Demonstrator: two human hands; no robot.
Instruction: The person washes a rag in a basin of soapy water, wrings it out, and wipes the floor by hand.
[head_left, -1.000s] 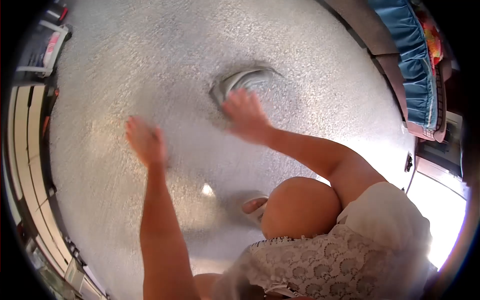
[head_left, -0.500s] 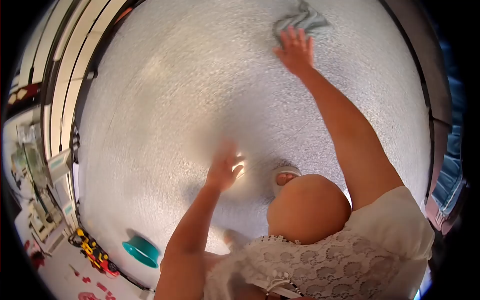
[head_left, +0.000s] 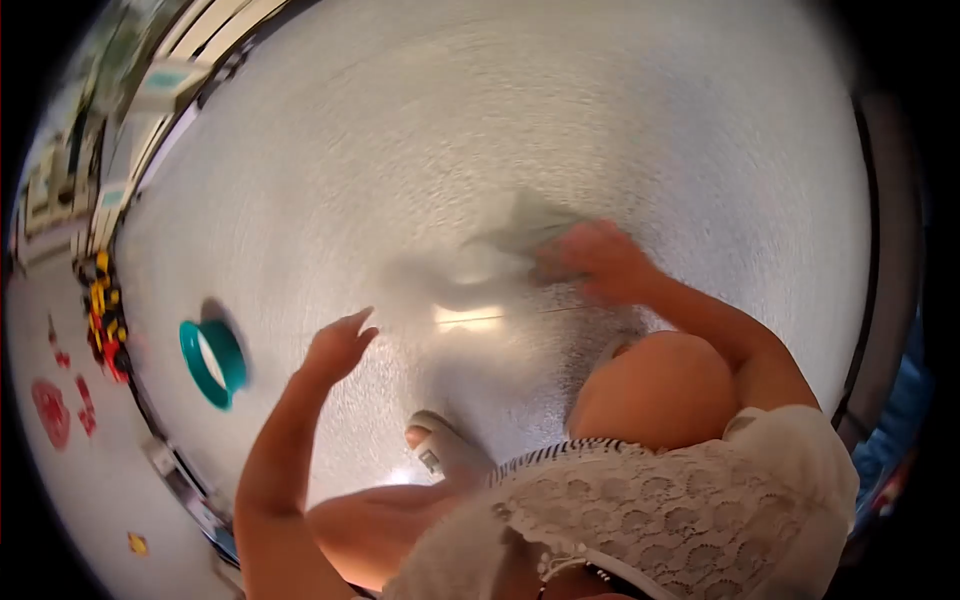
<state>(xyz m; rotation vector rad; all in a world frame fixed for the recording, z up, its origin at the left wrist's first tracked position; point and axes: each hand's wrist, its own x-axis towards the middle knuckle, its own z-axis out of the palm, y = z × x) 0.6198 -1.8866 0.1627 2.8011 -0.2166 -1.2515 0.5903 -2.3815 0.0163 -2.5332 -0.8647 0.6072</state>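
Note:
A grey-green cloth (head_left: 520, 228) trails from my right hand (head_left: 605, 262), smeared by motion, near the middle of the view. The fingers of that hand look closed on the cloth's right end. Whether the cloth touches the floor I cannot tell. To the lower left, my left hand (head_left: 340, 347) hangs above the floor with nothing in it. Its thumb stands apart from the fingers, which point up and to the right.
Speckled grey floor (head_left: 330, 180) spreads around me. On the left is a teal basin (head_left: 232, 355), with a yellow, red and black toy vehicle (head_left: 103, 310) beyond it. My sandalled foot (head_left: 435, 437) is below. A dark furniture edge (head_left: 880, 260) runs along the right.
My right hand has come from the far floor back toward me, and the cloth has come with it. My left hand has shifted left. The view has turned, so the basin appears higher.

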